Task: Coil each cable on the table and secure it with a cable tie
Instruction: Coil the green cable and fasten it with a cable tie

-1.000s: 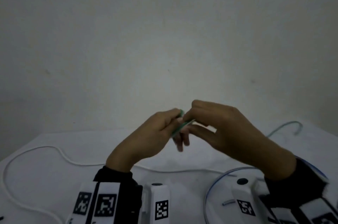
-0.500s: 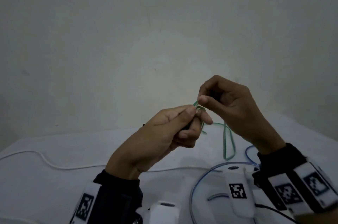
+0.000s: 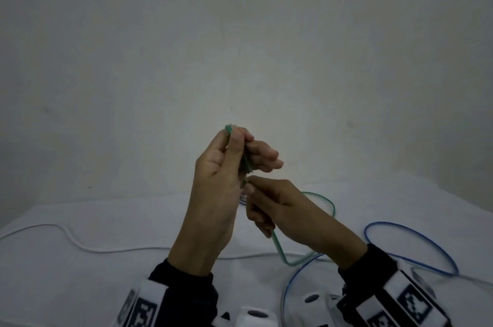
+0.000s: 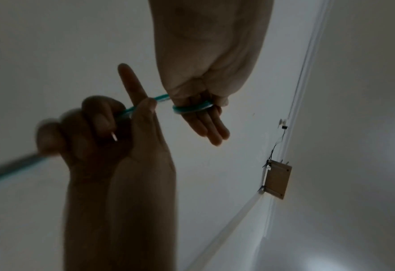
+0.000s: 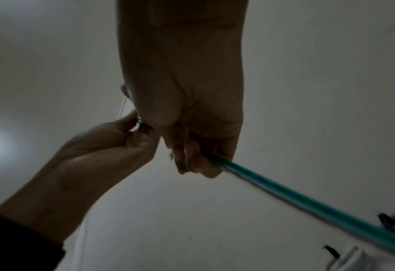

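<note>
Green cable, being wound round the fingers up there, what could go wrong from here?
The green cable loops loosely round the left hand fingers and could slip off. Its slack tail trails on the table beside the blue cable, so the right hand pulling might snag or drag it.

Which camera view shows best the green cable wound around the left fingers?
The left wrist view: the green cable is seen looped around the left hand. The head view shows only edges behind the thumb; in the right wrist view it is almost hidden.
</note>
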